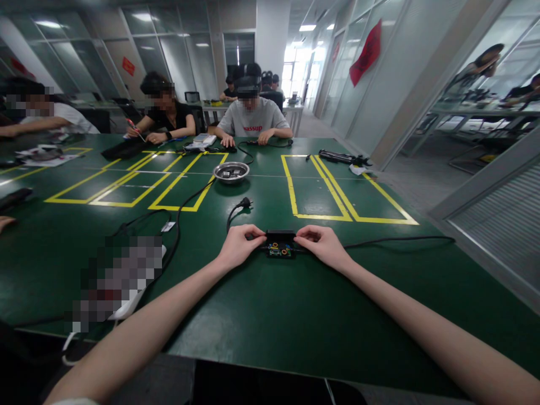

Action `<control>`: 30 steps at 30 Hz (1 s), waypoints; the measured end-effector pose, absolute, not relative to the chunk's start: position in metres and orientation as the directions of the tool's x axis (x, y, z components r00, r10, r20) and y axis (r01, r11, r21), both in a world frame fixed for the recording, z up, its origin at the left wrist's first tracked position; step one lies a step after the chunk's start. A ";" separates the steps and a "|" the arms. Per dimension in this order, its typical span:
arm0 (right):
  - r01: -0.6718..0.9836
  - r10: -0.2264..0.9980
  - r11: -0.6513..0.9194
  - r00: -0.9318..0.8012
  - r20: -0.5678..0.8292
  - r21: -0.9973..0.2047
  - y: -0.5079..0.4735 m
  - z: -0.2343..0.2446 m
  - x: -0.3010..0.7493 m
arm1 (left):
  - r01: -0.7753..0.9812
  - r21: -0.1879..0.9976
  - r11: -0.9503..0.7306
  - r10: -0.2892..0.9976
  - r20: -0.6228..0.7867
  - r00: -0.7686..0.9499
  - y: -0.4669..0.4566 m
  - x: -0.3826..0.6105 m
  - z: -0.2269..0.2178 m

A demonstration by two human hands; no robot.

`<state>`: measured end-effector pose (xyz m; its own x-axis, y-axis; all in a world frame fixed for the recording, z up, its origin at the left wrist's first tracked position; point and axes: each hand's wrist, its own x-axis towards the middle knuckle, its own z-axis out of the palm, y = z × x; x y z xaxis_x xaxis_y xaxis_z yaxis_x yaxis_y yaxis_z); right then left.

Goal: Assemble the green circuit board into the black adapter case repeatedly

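Note:
A small black plastic case stands open on the green table in front of me, with a circuit board [280, 250] exposed in its lower half. Copper-coloured rings and small parts show on the board. My left hand [241, 245] pinches the left end of the black cover [280, 235], and my right hand [321, 244] pinches its right end. The cover is tilted up along the far side of the board. From the case's right side a black cable [400, 242] runs across the table. Left of the case lies a black power plug [245, 203] on its cord.
A metal bowl [231, 172] with small metal parts stands beyond the plug. Yellow tape [324, 217] marks rectangles on the green table [261, 315]. A white power strip [130, 304], partly blurred out, lies at left. A black tripod-like object [343, 157] lies far right. Co-workers sit opposite.

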<state>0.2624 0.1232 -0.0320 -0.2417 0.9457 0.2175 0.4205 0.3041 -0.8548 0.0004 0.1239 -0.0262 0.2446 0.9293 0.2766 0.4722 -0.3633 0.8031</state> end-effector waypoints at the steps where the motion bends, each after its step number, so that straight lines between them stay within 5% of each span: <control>1: 0.425 0.944 0.308 -0.244 0.220 -0.851 0.122 -0.031 0.262 | 0.468 0.805 -0.365 0.929 0.280 0.242 0.124 0.001 -0.026; 13: 0.414 0.920 0.353 -0.317 0.231 -0.839 0.117 -0.028 0.263 | 0.487 0.781 -0.391 0.916 0.280 0.286 0.118 0.000 -0.020; 30: 0.519 0.820 0.565 -0.443 0.363 -0.641 0.107 -0.024 0.261 | 0.443 0.761 -0.474 0.860 0.290 0.420 0.112 -0.003 -0.014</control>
<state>0.2611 0.1066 -0.0237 -0.4430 0.8195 0.3635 0.5190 0.5650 -0.6414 -0.0035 0.1118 -0.0142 0.4205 0.8597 0.2901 0.4426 -0.4735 0.7615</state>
